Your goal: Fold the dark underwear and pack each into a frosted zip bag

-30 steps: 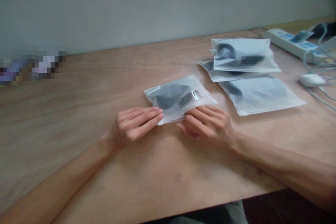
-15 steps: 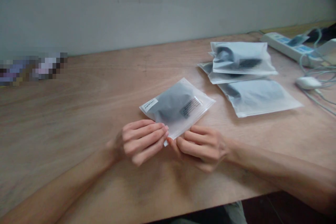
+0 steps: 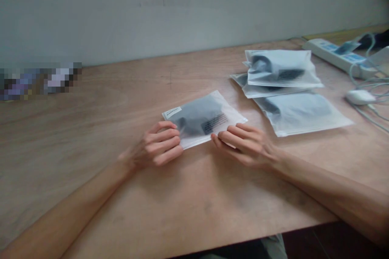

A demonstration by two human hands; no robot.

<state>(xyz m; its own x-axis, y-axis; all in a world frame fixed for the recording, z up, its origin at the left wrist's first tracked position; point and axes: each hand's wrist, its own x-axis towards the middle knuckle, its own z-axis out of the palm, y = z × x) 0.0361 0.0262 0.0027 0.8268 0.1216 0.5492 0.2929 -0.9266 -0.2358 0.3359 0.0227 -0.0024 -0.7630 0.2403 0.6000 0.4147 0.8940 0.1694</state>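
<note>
A frosted plastic zip bag (image 3: 194, 109) lies on the table before me, a dark item showing dimly through it. It bears a white sticker at its far left corner and printed dark text near its right side. My left hand (image 3: 164, 143) is closed on the bag's near left corner, its thumb hidden. My right hand (image 3: 244, 143) has curled fingers at the bag's near edge, towards the right corner, with thumb and forefinger closed on that edge.
Several similar frosted bags (image 3: 306, 113) lie overlapping to the right. Behind them stand a white power strip (image 3: 337, 56), a white charger (image 3: 361, 97) and loose cables. Blurred-out items (image 3: 36, 83) sit at far left on the wooden table (image 3: 106, 101), against a wall.
My right hand has slid right and away from me along the bag's near edge, apart from my left hand. The near edge now lies flatter and farther from me.
</note>
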